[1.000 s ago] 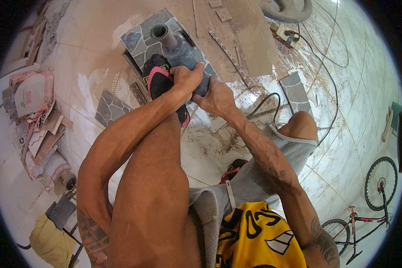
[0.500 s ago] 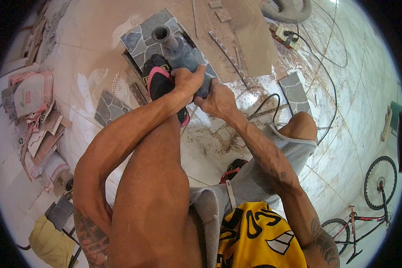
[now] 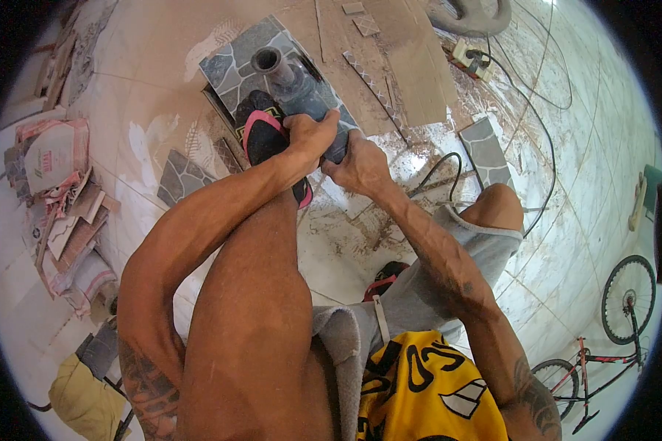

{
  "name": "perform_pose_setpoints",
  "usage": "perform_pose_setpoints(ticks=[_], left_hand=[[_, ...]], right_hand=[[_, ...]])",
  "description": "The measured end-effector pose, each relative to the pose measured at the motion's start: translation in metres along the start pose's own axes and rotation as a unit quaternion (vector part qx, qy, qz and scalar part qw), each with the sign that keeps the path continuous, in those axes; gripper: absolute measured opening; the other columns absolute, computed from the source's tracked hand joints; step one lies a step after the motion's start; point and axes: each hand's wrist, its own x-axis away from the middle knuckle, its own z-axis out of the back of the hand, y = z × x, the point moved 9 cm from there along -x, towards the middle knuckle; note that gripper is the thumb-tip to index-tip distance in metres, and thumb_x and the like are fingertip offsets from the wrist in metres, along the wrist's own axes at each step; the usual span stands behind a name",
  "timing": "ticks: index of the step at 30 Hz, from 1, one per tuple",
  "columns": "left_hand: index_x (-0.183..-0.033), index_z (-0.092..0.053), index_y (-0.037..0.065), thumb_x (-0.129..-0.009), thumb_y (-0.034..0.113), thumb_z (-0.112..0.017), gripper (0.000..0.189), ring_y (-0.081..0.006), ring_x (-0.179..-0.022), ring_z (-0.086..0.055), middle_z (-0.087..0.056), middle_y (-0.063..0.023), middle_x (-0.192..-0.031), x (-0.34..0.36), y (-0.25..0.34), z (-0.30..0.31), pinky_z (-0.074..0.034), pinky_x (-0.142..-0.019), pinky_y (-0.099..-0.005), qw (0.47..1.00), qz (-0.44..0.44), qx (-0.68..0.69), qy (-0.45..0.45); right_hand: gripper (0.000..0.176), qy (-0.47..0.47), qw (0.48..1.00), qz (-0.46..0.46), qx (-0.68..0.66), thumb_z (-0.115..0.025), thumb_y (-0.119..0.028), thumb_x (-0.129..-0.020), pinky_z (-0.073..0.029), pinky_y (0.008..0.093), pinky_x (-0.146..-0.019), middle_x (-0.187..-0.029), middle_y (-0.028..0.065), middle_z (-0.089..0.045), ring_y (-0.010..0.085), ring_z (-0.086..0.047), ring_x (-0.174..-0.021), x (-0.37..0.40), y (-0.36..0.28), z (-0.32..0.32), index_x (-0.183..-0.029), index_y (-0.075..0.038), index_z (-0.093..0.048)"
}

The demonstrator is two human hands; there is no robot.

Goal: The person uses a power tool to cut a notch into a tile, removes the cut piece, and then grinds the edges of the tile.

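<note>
My left hand (image 3: 312, 137) is closed around the body of a dusty blue-grey angle grinder (image 3: 301, 92), its thumb along the top. Just to the right, my right hand (image 3: 359, 165) grips the rear end of the same tool. A round pipe-like opening sticks up from the tool's far end. Beneath it lies a grey stone-pattern tile (image 3: 232, 60), with a dark gap along its right side. My foot in a black and pink sandal (image 3: 263, 138) rests on the tile's near left part. The tool's blade is hidden.
Tile pieces (image 3: 485, 151) and cut strips (image 3: 371, 84) lie on the dusty floor. A black cord (image 3: 548, 154) runs to a power strip (image 3: 469, 60). Sacks and scraps (image 3: 55, 158) are piled at left. A bicycle (image 3: 596, 359) is at lower right.
The angle grinder has shifted very slightly down and to the right in view, both hands still on it. Otherwise little differs.
</note>
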Motion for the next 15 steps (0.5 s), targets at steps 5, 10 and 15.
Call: perform_pose_setpoints(ticks=[5,10,15], left_hand=[[-0.089,-0.063,-0.008,-0.091,0.032,-0.067,0.041,-0.0193,-0.069,-0.062,-0.065,-0.0125,-0.085,-0.017,-0.016,-0.003,-0.050,-0.061,-0.0365,1.000,-0.006,0.004,0.010],[-0.091,-0.064,-0.009,-0.092,0.031,-0.067,0.040,-0.0204,-0.072,-0.063,-0.066,-0.0131,-0.087,-0.003,-0.004,-0.002,-0.051,-0.063,-0.0366,1.000,0.005,0.008,0.000],[-0.097,-0.064,-0.007,-0.091,0.032,-0.068,0.041,-0.0210,-0.076,-0.064,-0.066,-0.0132,-0.091,-0.003,-0.006,-0.004,-0.052,-0.065,-0.0366,1.000,-0.011,0.004,0.007]], right_hand=[[0.062,-0.009,1.000,-0.015,0.020,-0.077,-0.039,-0.069,-0.055,0.0487,-0.075,-0.084,0.0278,-0.068,0.0425,-0.069,-0.081,0.000,0.000,0.000,-0.103,0.008,-0.056],[0.062,-0.017,1.000,-0.013,0.012,-0.076,-0.040,-0.069,-0.054,0.0494,-0.074,-0.085,0.0285,-0.068,0.0432,-0.068,-0.080,0.000,0.001,0.000,-0.103,0.008,-0.055],[0.063,-0.007,1.000,-0.008,0.010,-0.075,-0.039,-0.069,-0.054,0.0485,-0.074,-0.079,0.0314,-0.065,0.0443,-0.068,-0.079,0.005,0.002,0.001,-0.101,0.011,-0.055]])
